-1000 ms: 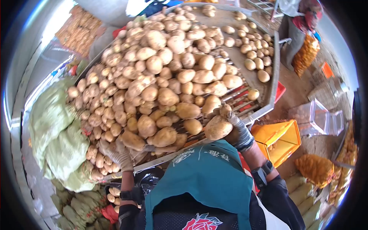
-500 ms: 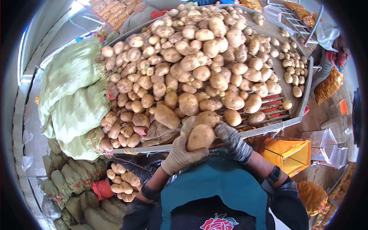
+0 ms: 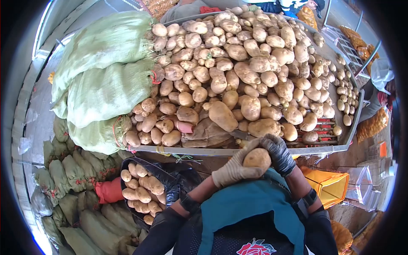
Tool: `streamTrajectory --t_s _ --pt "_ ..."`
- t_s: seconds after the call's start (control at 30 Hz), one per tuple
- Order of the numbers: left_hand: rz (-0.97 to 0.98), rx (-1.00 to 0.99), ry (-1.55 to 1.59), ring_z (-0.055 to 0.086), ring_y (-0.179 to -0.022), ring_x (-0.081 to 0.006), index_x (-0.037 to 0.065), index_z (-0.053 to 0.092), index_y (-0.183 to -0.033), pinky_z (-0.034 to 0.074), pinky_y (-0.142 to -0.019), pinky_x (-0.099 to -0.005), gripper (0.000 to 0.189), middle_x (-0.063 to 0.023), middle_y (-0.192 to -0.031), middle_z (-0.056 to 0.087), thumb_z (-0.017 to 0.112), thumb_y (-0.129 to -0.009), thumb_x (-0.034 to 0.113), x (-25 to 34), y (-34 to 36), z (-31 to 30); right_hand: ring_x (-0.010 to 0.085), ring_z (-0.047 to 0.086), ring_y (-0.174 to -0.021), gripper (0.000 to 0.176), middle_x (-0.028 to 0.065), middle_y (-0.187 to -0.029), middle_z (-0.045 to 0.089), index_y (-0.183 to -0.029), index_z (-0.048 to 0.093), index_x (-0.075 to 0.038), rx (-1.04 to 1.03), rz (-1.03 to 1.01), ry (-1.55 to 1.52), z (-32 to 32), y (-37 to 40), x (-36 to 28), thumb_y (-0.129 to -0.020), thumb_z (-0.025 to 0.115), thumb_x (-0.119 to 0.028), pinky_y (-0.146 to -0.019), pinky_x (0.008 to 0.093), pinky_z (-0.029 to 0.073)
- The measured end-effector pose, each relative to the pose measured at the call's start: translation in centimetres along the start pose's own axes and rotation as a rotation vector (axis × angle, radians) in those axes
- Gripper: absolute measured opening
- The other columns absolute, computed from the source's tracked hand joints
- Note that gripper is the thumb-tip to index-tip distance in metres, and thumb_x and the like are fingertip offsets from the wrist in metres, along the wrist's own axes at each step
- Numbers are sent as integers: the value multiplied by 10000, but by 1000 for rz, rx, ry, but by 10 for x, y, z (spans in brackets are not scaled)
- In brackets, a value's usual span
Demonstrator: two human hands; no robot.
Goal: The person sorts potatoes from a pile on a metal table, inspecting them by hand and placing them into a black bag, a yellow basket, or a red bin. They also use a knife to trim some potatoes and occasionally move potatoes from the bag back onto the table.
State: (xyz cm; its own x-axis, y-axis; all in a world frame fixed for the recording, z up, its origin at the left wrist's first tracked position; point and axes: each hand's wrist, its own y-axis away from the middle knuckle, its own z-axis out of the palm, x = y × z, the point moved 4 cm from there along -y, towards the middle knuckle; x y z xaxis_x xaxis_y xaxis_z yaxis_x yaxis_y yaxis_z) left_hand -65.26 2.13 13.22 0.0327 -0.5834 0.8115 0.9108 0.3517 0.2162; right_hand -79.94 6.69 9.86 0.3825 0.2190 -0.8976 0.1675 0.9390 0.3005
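A potato (image 3: 257,159) is between my hands, just in front of the apron and near the edge of the metal-rimmed sorting table (image 3: 238,152). My left hand (image 3: 238,168), in a pale dusty glove, cups it from the left and below. My right hand (image 3: 278,155), in a dark grey glove, has curled fingers against its upper right side; its fingertips are partly hidden. Just beyond my hands lies a large heap of potatoes (image 3: 250,72). A brown sack (image 3: 208,135) lies at the heap's front edge.
Full green sacks (image 3: 106,85) rest at the table's left end. Below left stands a black-lined container (image 3: 170,176) with potatoes, beside a red bag (image 3: 111,192) and several filled sacks (image 3: 76,170). Yellow (image 3: 329,185) and clear plastic baskets (image 3: 361,182) stand on the right.
The camera view has turned left, so the heap appears farther right. My right hand has closed in on the potato, and both hands have come nearer to the apron.
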Motion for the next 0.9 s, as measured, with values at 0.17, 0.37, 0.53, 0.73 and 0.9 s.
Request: streamTrajectory --t_s 0.17,0.37,0.53,0.73,0.9 --pt "27 16 -16 426 -1305 -162 103 216 -1558 388 -1075 -315 1005 -78 -1465 409 776 -726 172 -14 4 -3 110 589 -773 260 80 -811 669 -951 642 30 126 -215 419 0 0 5 -967 574 -220 -698 308 504" --pt "33 -2 -34 503 -1193 -156 141 235 -1555 442 -1008 -293 999 -68 -1347 495 810 -738 166 -22 6 -9 349 652 -700 279 234 -730 629 -903 618 33 161 -256 843 5 12 -17 -967 523 -222 -664 421 498" --pt "-22 -44 -99 513 -1177 -163 149 212 -1563 446 -1005 -294 1020 -79 -1349 492 811 -738 178 -17 5 -1 440 627 -754 276 266 -757 618 -894 616 20 105 -217 1009 5 18 -34 -944 530 -237 -689 481 492" --pt "-64 -66 -177 440 -1282 -165 119 152 -1571 379 -1077 -301 1036 -77 -1451 428 796 -762 174 -23 1 7 441 628 -735 301 256 -748 629 -918 634 -12 91 -177 1208 -6 21 -30 -944 537 -296 -677 500 496" --pt "-196 25 -298 524 -1139 -145 110 291 -1517 450 -981 -286 936 -39 -1261 521 813 -742 161 -46 -16 18 413 632 -675 208 186 -668 612 -832 616 -62 4 -204 1616 -23 30 -42 -887 588 -260 -624 490 510"
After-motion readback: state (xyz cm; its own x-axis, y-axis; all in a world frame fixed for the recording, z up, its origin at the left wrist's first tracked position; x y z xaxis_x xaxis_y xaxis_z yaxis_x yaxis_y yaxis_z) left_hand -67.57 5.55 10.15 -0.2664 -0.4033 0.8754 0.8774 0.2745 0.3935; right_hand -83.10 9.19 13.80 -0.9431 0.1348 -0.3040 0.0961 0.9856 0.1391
